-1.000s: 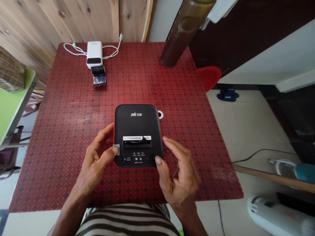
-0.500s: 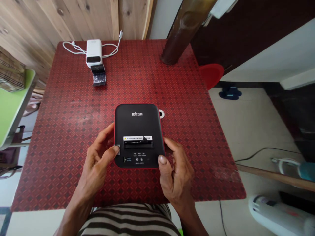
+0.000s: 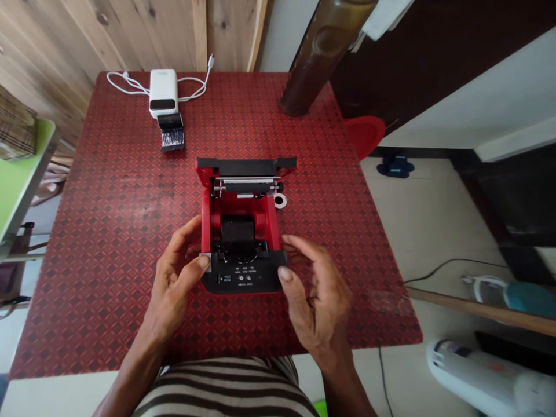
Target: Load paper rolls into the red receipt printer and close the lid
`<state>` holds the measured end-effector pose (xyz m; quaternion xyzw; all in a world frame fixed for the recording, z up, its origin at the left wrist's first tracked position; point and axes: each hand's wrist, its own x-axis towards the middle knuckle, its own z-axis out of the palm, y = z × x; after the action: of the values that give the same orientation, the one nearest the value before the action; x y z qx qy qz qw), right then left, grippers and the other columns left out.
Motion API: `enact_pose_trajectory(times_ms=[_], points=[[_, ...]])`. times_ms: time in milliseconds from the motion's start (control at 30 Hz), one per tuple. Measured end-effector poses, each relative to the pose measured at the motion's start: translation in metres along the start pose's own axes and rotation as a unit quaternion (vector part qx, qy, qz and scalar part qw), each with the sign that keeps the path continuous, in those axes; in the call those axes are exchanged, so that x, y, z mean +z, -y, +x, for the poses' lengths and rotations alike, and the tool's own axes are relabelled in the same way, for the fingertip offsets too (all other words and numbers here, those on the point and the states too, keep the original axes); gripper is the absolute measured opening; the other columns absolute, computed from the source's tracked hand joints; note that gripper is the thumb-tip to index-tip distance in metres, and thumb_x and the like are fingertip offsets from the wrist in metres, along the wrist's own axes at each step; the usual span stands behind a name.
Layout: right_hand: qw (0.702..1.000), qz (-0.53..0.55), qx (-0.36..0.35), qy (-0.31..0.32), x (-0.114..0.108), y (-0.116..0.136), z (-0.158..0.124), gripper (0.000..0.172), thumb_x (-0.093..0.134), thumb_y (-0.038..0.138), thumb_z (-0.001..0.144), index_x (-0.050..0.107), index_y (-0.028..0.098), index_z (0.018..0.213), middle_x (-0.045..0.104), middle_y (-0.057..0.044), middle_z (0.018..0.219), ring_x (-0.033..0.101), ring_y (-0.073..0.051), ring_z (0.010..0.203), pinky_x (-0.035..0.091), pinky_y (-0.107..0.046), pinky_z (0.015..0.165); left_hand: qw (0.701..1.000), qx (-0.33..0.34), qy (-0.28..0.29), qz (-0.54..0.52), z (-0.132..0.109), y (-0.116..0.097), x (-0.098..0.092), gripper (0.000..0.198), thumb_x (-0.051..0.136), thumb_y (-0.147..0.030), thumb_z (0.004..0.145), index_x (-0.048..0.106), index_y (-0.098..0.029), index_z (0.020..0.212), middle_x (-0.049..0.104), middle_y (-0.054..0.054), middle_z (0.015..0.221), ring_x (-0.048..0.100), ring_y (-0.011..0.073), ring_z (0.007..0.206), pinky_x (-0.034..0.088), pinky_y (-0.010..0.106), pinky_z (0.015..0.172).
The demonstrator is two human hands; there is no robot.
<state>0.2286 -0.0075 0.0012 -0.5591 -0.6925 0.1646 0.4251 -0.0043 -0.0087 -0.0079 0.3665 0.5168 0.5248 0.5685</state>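
A black and red receipt printer (image 3: 244, 272) sits on the table in front of me with its lid (image 3: 247, 168) swung up. Inside its red bay lies a black roll (image 3: 237, 234). My left hand (image 3: 180, 272) grips the printer's left side, thumb on the grey latch (image 3: 205, 262) and the other fingers partly hidden along the edge. Beside the front right corner is my right hand (image 3: 315, 284), its thumb and index finger spread apart; the thumb tip is at the corner. A small white paper roll (image 3: 280, 200) lies just behind the printer's right side, partly hidden by it.
Farther back on the red patterned table (image 3: 125, 243) is a white power bank (image 3: 164, 92) with a white cable (image 3: 195, 88) and a black strip at its front. A brown cylinder (image 3: 310, 69) stands at the back right. A red stool (image 3: 367, 136) is past the right edge.
The printer's lid has sprung from closed to raised, exposing the red bay and black roll. My right hand has loosened and drawn slightly away to the right. The left hand has stayed in place.
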Motion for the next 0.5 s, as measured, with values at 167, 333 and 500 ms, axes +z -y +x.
enact_pose_trajectory(times_ms=[167, 333, 500], points=[[0.993, -0.045, -0.109, -0.025, -0.012, 0.011, 0.044, 0.028, 0.071, 0.012, 0.108, 0.075, 0.022, 0.134, 0.085, -0.010, 0.123, 0.083, -0.024, 0.112, 0.069, -0.039, 0.101, 0.999, 0.033, 0.011, 0.021, 0.003, 0.005, -0.004, 0.058, 0.079, -0.042, 0.104, 0.068, -0.033, 0.160, 0.072, 0.009, 0.162, 0.071, 0.0363, 0.146, 0.065, 0.049, 0.111], [0.966, -0.078, -0.230, 0.092, 0.001, 0.024, 0.075, 0.023, 0.065, 0.000, 0.108, 0.079, 0.011, 0.122, 0.087, -0.014, 0.116, 0.082, -0.025, 0.108, 0.067, -0.039, 0.104, 0.999, 0.045, 0.019, 0.022, 0.005, 0.003, -0.003, 0.058, 0.081, -0.047, 0.103, 0.068, -0.029, 0.157, 0.075, 0.010, 0.157, 0.072, 0.0350, 0.144, 0.062, 0.052, 0.118], [0.931, -0.142, -0.208, 0.262, 0.021, 0.036, 0.087, 0.020, 0.068, 0.003, 0.108, 0.080, 0.012, 0.122, 0.085, -0.015, 0.125, 0.081, -0.029, 0.111, 0.068, -0.043, 0.099, 0.998, 0.049, 0.021, 0.023, 0.005, 0.003, -0.002, 0.058, 0.080, -0.051, 0.104, 0.067, -0.029, 0.157, 0.072, 0.010, 0.161, 0.071, 0.0342, 0.145, 0.062, 0.052, 0.118]])
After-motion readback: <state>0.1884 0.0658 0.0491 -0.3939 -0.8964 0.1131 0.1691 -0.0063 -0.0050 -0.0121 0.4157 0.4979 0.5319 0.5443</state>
